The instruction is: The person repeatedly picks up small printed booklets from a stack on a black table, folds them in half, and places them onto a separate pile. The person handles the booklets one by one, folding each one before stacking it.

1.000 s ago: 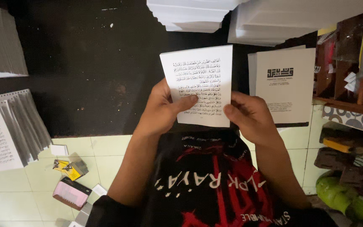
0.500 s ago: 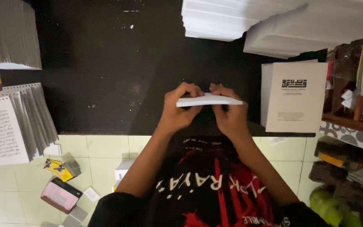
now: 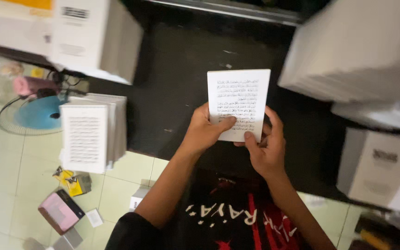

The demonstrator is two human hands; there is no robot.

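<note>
Booklet (image 3: 238,103), white, with printed lines facing up at me, is up over the black mat (image 3: 172,88), held between both hands just above my lap. My left hand (image 3: 204,132) grips its lower left corner, thumb pressed flat across the page, fingers curled behind. My right hand (image 3: 267,148) cradles the lower right edge, thumb clamped on the front, fingers tucked under. Left of me, a stack of matching booklets (image 3: 91,134) sits fanned at the mat's edge. Right of me, tall white paper stacks (image 3: 357,60) loom, with another printed pile (image 3: 378,169) below them. Down on the green tiled floor (image 3: 5,176), a blue fan (image 3: 35,115), a pink box (image 3: 61,210) and small yellow packets (image 3: 72,180) lie scattered.
</note>
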